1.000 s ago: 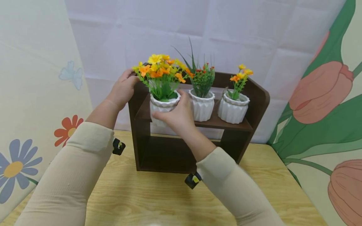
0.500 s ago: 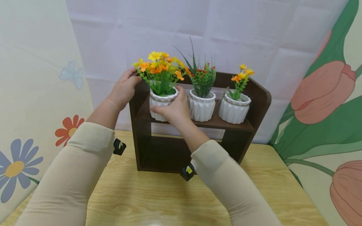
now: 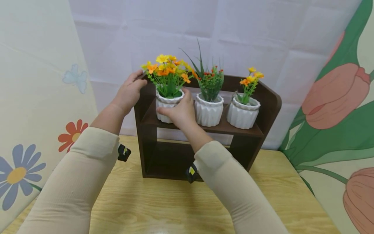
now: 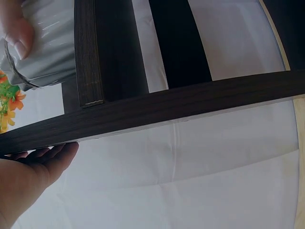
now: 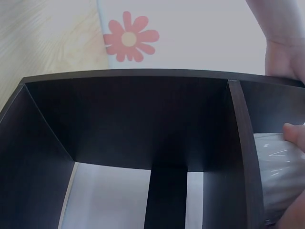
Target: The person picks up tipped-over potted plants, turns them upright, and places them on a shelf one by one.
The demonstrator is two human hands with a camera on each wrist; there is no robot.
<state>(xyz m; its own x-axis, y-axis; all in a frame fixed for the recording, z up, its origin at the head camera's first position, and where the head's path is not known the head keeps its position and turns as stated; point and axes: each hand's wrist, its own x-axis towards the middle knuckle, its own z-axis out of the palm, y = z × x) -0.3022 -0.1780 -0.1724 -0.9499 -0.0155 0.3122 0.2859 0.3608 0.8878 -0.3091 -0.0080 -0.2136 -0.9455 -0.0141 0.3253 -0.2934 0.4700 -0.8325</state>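
A white ribbed flowerpot [image 3: 164,114] with yellow and orange artificial flowers [image 3: 167,70] stands upright at the left end of the upper shelf. My right hand [image 3: 184,110] grips it from the right, thumb across its front; the fingers behind are hidden. In the left wrist view that thumb [image 4: 21,43] lies on the pot. My left hand [image 3: 128,92] rests against the left side panel of the dark brown shelf unit [image 3: 138,130], near its top. Its fingers lie along the panel's outer side in the left wrist view, partly hidden by the panel.
Beside the gripped pot stand a white pot [image 3: 208,112] of green grass with red buds and another white pot [image 3: 243,113] with small orange flowers. The unit stands on a wooden table [image 3: 163,208], before a white cloth [image 3: 248,32]. Flower-printed walls flank it.
My right hand has moved the flowerpot slightly up and back, from over the shelf's front edge onto the shelf. My left hand has stayed at the side panel.
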